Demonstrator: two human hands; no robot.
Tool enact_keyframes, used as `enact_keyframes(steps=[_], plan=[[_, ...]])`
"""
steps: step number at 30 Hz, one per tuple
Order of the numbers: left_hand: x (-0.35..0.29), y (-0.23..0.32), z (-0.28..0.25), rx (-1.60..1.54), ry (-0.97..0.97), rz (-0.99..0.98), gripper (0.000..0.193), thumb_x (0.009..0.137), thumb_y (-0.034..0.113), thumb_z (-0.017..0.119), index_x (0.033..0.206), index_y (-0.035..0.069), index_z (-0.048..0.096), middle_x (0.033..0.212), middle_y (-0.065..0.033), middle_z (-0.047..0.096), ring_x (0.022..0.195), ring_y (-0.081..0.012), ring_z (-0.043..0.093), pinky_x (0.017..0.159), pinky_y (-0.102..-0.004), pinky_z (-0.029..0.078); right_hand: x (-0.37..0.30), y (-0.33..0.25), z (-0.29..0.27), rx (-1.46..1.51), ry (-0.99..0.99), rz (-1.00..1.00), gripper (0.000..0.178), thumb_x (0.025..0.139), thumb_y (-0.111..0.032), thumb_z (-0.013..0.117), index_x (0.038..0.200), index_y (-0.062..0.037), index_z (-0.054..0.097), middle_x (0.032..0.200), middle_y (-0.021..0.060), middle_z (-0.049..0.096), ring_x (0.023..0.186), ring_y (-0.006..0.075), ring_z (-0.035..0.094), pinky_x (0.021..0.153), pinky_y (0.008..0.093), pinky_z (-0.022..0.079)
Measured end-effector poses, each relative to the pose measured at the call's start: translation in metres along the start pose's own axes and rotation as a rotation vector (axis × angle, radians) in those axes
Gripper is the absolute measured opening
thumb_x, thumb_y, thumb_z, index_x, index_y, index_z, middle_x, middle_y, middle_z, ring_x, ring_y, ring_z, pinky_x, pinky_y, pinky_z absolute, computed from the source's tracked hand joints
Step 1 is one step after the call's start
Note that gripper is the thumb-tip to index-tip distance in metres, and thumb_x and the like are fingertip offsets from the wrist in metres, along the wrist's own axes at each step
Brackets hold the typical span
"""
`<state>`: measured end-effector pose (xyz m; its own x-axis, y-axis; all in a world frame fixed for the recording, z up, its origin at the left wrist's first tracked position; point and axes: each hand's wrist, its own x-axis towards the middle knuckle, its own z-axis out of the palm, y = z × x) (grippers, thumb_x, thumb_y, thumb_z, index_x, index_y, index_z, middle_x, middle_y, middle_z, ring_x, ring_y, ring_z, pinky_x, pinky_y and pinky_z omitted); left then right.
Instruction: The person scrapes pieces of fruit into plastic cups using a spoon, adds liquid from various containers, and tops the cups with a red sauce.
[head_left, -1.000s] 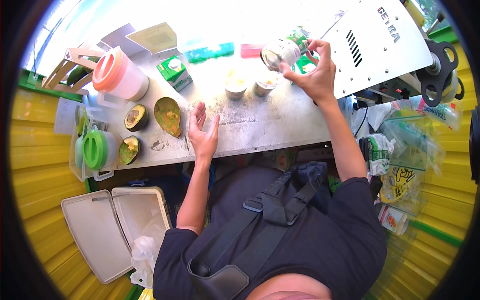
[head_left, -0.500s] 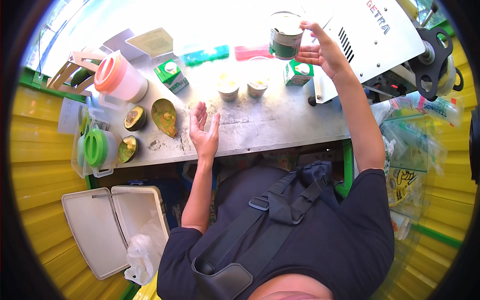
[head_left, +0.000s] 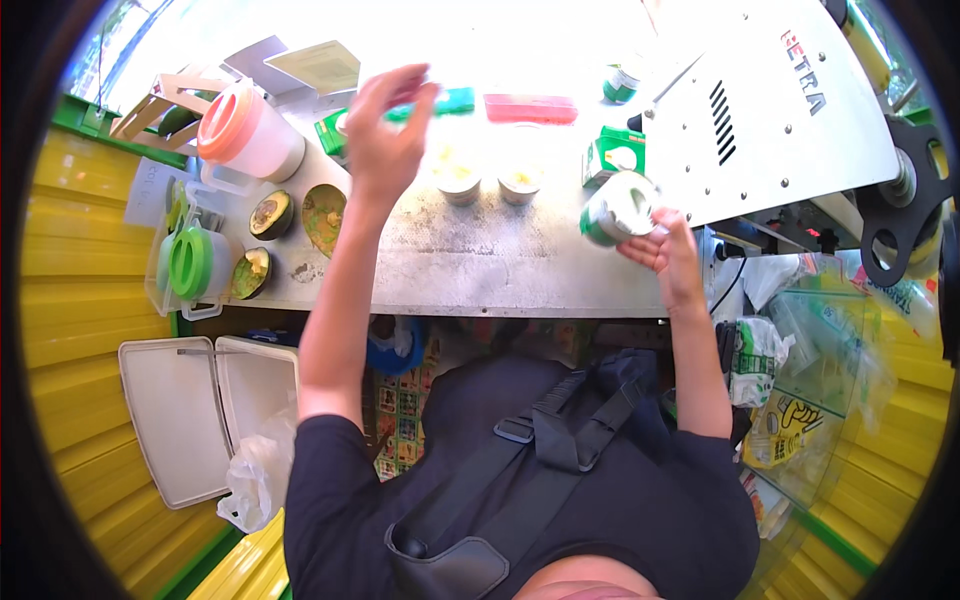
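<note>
My right hand (head_left: 668,255) holds an opened green-and-white can (head_left: 608,215) low over the counter's right side, tilted, its fingers round the lower side. My left hand (head_left: 388,135) is raised over the left part of the counter, fingers stretched and slightly blurred, with nothing visible in it. It partly covers a green carton (head_left: 330,132). Two small cups (head_left: 459,188) with pale yellow contents stand side by side between my hands. A second green carton (head_left: 612,157) stands just behind the can. Left of my forearm lie a greenish avocado piece (head_left: 322,218) and two cut avocado halves (head_left: 270,215).
A lidded orange pitcher (head_left: 250,140) and a green-lidded pitcher (head_left: 190,268) stand at the left. A white machine (head_left: 770,120) fills the right. Behind are a pink tray (head_left: 530,108) and another green-and-white container (head_left: 621,85). An open cooler box (head_left: 170,420) stands below left.
My right hand has brought the can down and nearer from high over the back of the counter. My left hand has risen farther over the counter, toward the left carton.
</note>
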<state>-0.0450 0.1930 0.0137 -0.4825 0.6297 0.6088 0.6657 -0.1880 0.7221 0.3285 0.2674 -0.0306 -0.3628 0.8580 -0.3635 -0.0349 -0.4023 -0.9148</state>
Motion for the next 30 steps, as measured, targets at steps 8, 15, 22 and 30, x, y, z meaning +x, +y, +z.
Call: enact_keyframes(steps=[8, 15, 22, 30], plan=[[0.087, -0.101, 0.167, 0.522, -0.811, 0.039, 0.026, 0.098, 0.017, 0.065, 0.116, 0.001, 0.073, 0.120, -0.0212, 0.071, 0.115, -0.0360, 0.068, 0.098, -0.0434, 0.055, 0.029, 0.080, -0.011, -0.098, 0.027, 0.034, 0.032, 0.097, -0.025, 0.071, 0.109, -0.0117, 0.044, 0.100, 0.0078, 0.066, 0.080, 0.0137, 0.065, 0.076, 0.0325, 0.060], [0.117, -0.105, 0.173, 0.482, -1.055, 0.161, 0.027, 0.098, 0.018, 0.062, 0.116, 0.000, 0.073, 0.119, -0.0221, 0.070, 0.109, -0.0415, 0.066, 0.100, -0.0448, 0.052, 0.007, 0.000, 0.015, -0.876, 0.166, -0.074, 0.037, 0.096, -0.036, 0.073, 0.093, -0.0001, 0.068, 0.072, 0.0077, 0.070, 0.069, 0.0097, 0.064, 0.067, 0.0297, 0.052], [0.145, -0.063, 0.104, -0.163, -0.397, 0.087, 0.028, 0.096, 0.021, 0.074, 0.118, 0.004, 0.074, 0.109, -0.0105, 0.075, 0.096, -0.0212, 0.072, 0.084, -0.0341, 0.059, 0.127, -0.082, 0.093, -0.933, 0.314, -0.834, 0.024, 0.102, -0.024, 0.062, 0.107, -0.0024, 0.070, 0.094, 0.0194, 0.075, 0.086, 0.0340, 0.074, 0.078, 0.0410, 0.057], [0.114, -0.056, -0.032, -1.045, -0.027, -0.263, 0.043, 0.098, 0.015, 0.069, 0.135, -0.004, 0.062, 0.119, -0.0151, 0.072, 0.105, -0.0232, 0.071, 0.094, -0.0380, 0.062, 0.238, -0.092, 0.108, -1.975, 0.104, -0.601, 0.036, 0.100, -0.034, 0.064, 0.130, -0.0142, 0.063, 0.108, 0.0145, 0.073, 0.105, 0.0300, 0.068, 0.094, 0.0430, 0.054]])
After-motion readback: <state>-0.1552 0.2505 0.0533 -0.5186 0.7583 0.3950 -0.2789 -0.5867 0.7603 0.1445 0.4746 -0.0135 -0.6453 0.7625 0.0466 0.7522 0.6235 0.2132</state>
